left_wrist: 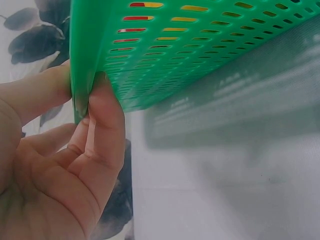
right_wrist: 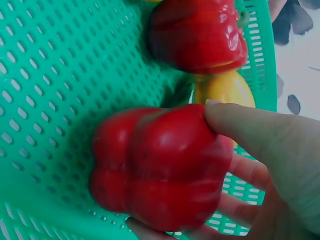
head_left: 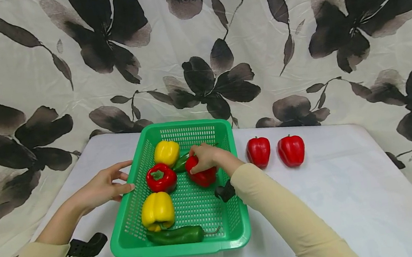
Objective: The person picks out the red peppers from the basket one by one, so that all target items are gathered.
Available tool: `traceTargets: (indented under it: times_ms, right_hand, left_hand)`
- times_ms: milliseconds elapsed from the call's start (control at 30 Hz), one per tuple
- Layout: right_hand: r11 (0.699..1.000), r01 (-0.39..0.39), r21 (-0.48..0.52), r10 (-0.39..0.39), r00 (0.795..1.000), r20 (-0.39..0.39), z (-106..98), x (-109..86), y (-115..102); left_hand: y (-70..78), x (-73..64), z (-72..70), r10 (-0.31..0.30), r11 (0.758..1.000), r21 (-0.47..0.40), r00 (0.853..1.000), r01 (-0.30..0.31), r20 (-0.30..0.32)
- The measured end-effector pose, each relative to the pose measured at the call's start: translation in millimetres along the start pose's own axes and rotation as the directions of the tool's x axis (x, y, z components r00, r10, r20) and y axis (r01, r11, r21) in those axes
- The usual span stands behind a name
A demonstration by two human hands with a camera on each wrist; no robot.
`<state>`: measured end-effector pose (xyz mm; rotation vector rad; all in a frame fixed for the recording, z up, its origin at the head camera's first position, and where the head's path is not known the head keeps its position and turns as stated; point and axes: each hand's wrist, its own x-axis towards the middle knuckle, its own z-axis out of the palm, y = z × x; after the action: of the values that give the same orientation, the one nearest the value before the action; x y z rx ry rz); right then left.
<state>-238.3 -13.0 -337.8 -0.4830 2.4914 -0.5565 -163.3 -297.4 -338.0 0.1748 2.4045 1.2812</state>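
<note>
My right hand [head_left: 207, 158] grips a red bell pepper [right_wrist: 160, 165] inside the green basket [head_left: 182, 250], thumb on one side and fingers curled round the other. With my left hand [head_left: 101, 187] I pinch the basket's left rim; in the left wrist view the thumb and fingers lie on both faces of that rim. Left of the gripped pepper sits another red bell pepper [head_left: 161, 178], with a yellow bell pepper [head_left: 166, 153] behind it and a second yellow bell pepper [head_left: 157, 211] in front. A long green pepper [head_left: 177, 236] lies along the near wall; another green pepper [head_left: 181, 163] is partly hidden behind my right hand.
Two more red bell peppers, a left one [head_left: 258, 152] and a right one [head_left: 291, 151], stand on the white table [head_left: 333, 190] to the right of the basket. A floral cloth [head_left: 195, 39] hangs behind the table's far edge.
</note>
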Motion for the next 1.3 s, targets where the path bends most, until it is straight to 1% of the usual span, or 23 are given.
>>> traceTargets:
  times_ms: [167,267,500,667,767,1067,1300]
  right_hand:
    - [1.0,0.006,0.024,-0.006,1.0,-0.003,0,-0.4,2]
    - [1.0,0.006,0.021,-0.006,1.0,-0.004,0,0.0,4]
    - [0.998,0.035,-0.056,-0.036,0.999,-0.025,1,0.4,6]
    - [0.995,0.058,-0.085,-0.062,0.997,-0.045,2,0.8,8]
    - [0.994,0.072,-0.087,-0.077,0.996,-0.054,2,1.9,10]
    - [0.992,0.11,-0.054,-0.114,0.991,-0.07,1,1.2,13]
    - [0.982,0.177,-0.059,-0.182,0.978,-0.102,-5,-3.8,11]
  left_hand:
    - [1.1,-0.4,0.2,0.002,1.0,0.001,1.0,-0.002,0.002]
    - [1.3,-0.8,0.2,0.0,1.0,0.001,1.0,0.0,0.003]
    - [1.3,-1.0,0.7,-0.003,1.0,0.004,1.0,0.003,0.001]
    - [1.6,-1.5,0.8,0.0,1.0,0.002,1.0,0.0,0.002]
    - [1.7,-1.7,0.9,0.005,1.0,0.0,1.0,-0.005,0.002]
    - [0.7,-0.7,0.6,0.009,1.0,-0.008,1.0,-0.009,0.008]
    - [0.4,-0.7,0.5,0.015,1.0,-0.005,1.0,-0.015,0.008]
